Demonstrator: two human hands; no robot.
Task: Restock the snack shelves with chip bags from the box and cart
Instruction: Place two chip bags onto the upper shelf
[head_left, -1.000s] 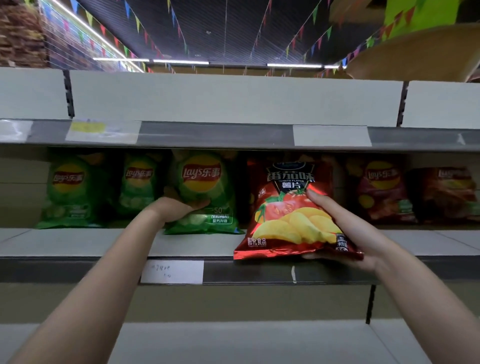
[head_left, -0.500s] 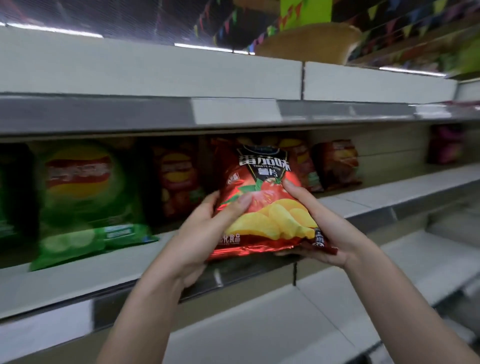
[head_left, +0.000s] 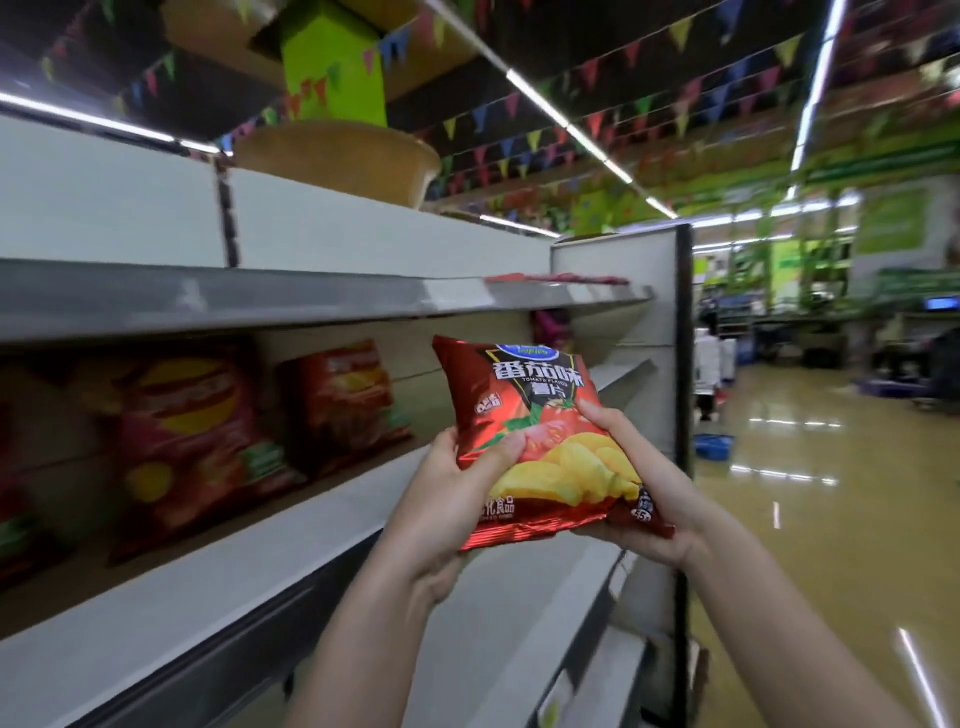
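Both hands clamp the red tomato-flavour chip bag (head_left: 540, 441): left hand (head_left: 447, 499) pinching its left edge, right hand (head_left: 639, 499) cupping the bottom right corner; it hangs off the shelf's (head_left: 311, 525) front edge; best stood upright beside the dark red bag (head_left: 340, 400), label outward.

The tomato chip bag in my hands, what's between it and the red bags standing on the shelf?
In the head view, only bare shelf board lies between the tomato chip bag and the nearest red bag.
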